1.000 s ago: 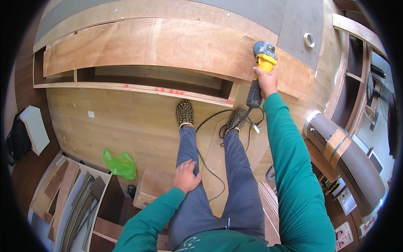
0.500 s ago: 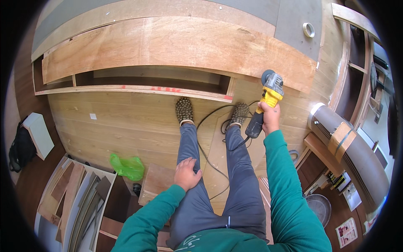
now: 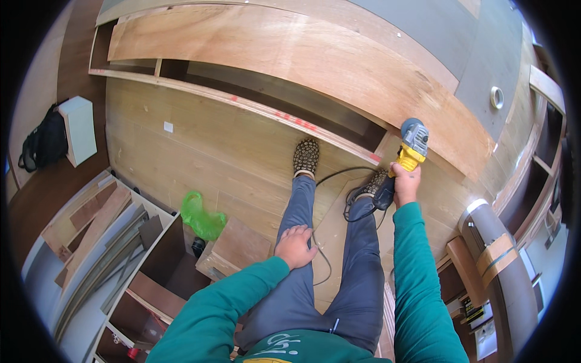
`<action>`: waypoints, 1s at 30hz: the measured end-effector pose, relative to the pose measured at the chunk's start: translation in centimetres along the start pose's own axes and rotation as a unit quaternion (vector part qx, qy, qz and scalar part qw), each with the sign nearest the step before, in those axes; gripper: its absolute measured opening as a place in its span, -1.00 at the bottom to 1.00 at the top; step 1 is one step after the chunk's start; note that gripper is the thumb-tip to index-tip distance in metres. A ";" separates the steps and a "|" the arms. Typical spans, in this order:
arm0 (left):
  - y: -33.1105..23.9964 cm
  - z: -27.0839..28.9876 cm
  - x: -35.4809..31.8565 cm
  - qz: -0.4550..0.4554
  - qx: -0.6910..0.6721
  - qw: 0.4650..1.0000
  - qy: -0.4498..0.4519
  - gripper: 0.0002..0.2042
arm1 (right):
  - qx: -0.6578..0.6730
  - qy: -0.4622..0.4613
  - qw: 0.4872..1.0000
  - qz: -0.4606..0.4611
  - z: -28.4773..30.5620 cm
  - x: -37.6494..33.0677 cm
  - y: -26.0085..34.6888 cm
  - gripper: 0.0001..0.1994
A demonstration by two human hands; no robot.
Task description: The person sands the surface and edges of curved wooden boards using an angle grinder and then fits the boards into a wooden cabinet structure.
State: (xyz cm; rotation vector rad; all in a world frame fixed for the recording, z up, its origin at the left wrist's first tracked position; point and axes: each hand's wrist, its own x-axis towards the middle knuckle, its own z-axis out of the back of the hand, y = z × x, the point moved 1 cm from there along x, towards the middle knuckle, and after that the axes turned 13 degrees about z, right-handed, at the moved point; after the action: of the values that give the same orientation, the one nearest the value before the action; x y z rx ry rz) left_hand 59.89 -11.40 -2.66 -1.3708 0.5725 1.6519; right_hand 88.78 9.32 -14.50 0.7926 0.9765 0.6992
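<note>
Within the right hand (image 3: 407, 183), yellow grinder (image 3: 414, 145), handle (image 3: 384, 197) partly hidden

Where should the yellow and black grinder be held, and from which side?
The grinder is likely best held around its long middle, between yellow section and black tail, coming from the person's side, as the right grip does. Its disc is at the far end, so this should keep the grip behind it.

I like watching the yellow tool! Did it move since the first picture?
Yes: the yellow grinder, in the right hand, came toward the person, from over the wooden board to its near edge.
</note>
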 end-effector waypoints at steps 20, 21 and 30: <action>2.8 -1.8 -0.2 0.012 -0.186 0.982 -0.045 -0.39 | -0.181 0.242 0.940 0.158 -30.4 -4.5 10.7 -0.43; 2.7 -1.9 -0.3 0.012 -0.195 0.980 -0.047 -0.39 | -0.181 0.250 0.939 0.154 -31.5 -4.3 10.9 -0.42; 3.7 -0.9 -0.4 0.012 -0.230 0.970 -0.079 -0.40 | -0.185 0.225 0.945 0.149 -32.8 -3.8 10.7 -0.46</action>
State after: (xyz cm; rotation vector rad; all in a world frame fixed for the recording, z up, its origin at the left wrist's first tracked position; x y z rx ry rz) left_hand 57.25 -14.13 -3.25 -1.5365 0.1118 1.9741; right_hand 55.94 20.42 -14.94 0.4536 1.0955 1.3260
